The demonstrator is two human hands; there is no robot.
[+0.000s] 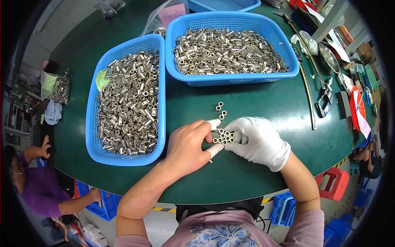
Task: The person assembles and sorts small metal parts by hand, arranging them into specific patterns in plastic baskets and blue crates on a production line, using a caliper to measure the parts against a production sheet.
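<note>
A tight cluster of short metal sleeves (224, 137) stands on end, open rings facing up, between my two hands near the table's front. My left hand (190, 144), bare but for white covers on the thumb and a fingertip, curls against the cluster's left side. From the right, my right hand (257, 142) in a white glove closes round the other side, thumb and fingers against the outer sleeves. Several loose sleeves (221, 112) stand just beyond my fingertips. What lies under my palms is hidden.
A blue basket (161, 103) full of metal sleeves stands at the left, another blue basket (230, 76) at the back. A long metal ruler (309, 96) and calipers (325, 99) lie at the right. A bag of parts (61, 88) sits far left, near another person (41, 189).
</note>
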